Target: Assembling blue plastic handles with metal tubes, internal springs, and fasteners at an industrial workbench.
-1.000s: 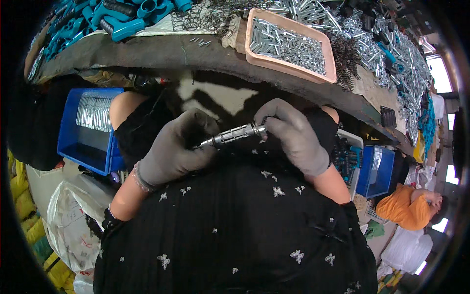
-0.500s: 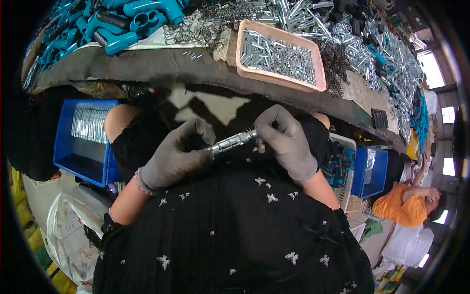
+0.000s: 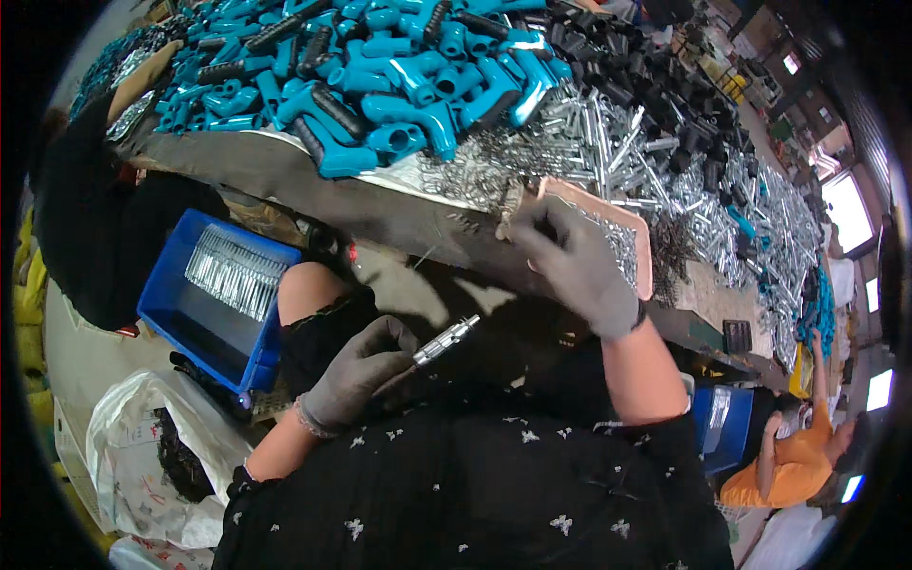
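Note:
My left hand (image 3: 356, 375), in a grey glove, is closed round the lower end of a slim, shiny metal shaft (image 3: 446, 340). The free end of the shaft points up and to the right, over my lap. My right hand (image 3: 584, 271), gloved too, is raised at the bench edge, in front of the left part of a pink tray (image 3: 646, 256). Small metal pins (image 3: 620, 237) fill that tray. The right fingers look bent, but blur hides whether anything is between them.
Teal tool housings (image 3: 408, 119) are heaped on the bench, with loose metal parts (image 3: 608, 142) and black parts (image 3: 665, 104) beside them. A blue bin (image 3: 180, 318) holding metal rods stands left of my knee. A white bag (image 3: 123, 418) sits below it. Co-workers are at both sides.
My right hand has left the shaft and moved up and forward to the tray. The left hand keeps the shaft, now tilted more upward. The view has shifted left, showing more teal housings.

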The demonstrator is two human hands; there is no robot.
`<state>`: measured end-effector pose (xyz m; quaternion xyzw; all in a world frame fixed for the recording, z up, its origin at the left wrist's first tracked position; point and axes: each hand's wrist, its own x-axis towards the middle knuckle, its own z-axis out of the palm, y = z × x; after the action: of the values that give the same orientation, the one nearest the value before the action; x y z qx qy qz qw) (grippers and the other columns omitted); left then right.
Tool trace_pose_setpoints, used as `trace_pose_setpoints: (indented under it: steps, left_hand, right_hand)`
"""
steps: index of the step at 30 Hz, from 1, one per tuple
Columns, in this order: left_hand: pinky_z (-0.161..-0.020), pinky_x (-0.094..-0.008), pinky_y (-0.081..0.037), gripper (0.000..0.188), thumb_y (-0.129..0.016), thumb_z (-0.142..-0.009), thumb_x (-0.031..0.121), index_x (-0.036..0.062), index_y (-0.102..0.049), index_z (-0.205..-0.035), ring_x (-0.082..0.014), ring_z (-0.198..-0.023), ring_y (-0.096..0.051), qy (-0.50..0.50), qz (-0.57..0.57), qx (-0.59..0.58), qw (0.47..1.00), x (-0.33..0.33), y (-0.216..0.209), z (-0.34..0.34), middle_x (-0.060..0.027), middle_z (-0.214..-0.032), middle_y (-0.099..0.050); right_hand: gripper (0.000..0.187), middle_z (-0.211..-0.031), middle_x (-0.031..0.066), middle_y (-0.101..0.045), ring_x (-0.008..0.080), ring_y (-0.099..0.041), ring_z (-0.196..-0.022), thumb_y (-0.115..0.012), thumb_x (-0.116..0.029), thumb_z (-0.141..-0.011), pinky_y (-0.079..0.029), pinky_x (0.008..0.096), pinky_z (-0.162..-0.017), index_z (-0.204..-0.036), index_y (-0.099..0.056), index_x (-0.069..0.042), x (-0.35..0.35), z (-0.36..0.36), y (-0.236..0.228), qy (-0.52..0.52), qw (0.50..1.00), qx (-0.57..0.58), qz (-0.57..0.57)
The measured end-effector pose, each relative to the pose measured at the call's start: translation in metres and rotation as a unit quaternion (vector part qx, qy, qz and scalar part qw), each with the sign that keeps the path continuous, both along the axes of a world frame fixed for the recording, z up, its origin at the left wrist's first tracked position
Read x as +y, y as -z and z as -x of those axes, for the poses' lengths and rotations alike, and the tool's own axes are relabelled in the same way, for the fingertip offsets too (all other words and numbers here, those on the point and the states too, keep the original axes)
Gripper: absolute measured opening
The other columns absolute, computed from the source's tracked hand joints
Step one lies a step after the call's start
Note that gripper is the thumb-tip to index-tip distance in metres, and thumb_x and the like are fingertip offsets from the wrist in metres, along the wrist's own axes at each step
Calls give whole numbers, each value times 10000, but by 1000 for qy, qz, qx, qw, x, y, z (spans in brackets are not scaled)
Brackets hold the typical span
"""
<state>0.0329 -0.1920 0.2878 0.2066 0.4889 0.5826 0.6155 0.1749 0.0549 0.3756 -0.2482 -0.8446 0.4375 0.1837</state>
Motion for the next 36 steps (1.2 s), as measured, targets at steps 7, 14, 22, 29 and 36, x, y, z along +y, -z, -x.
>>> trace_pose_setpoints:
  steps: [7,14,22,29,36]
  left_hand:
    - [-591,-229,-442,142,-602,-946,142,63,-542,-1047,-65,-694,-533,-21,23,13,999,-9,-6,10,7,-841,-560]
    - [-599,-240,-452,147,-605,-941,132,61,-551,-1057,-85,-726,-548,-52,-16,34,998,-13,12,16,-3,-888,-572]
    - [-606,-242,-464,141,-593,-923,113,41,-548,-1036,-83,-724,-558,-16,23,13,1000,-1,3,20,-15,-890,-591]
    - [-571,-238,-439,137,-571,-912,111,42,-537,-1026,-105,-660,-575,96,-5,-2,995,40,-4,8,-45,-820,-600]
    - [-524,-238,-429,132,-565,-913,114,42,-538,-1021,-117,-635,-591,66,-25,-51,996,52,-1,-8,-72,-793,-633]
  right_hand:
    - [418,-1141,207,-607,385,-617,-1071,-735,-251,-869,-508,443,-915,-1223,-595,-78,33,141,22,-142,915,95,-364]
    - [395,-1099,186,-659,301,-653,-1042,-743,-195,-863,-519,390,-905,-1203,-627,-31,42,135,2,-42,965,109,-233]
    - [373,-1027,63,-675,128,-627,-908,-715,-86,-891,-509,273,-806,-1236,-620,19,47,-57,-42,189,953,213,-105]
    - [474,-1032,129,-682,204,-642,-958,-722,-239,-905,-499,344,-869,-1262,-582,39,61,-85,53,180,962,-86,-187]
    - [333,-1149,93,-641,162,-615,-989,-643,-98,-921,-486,306,-872,-1234,-617,13,5,-119,7,161,980,97,65]
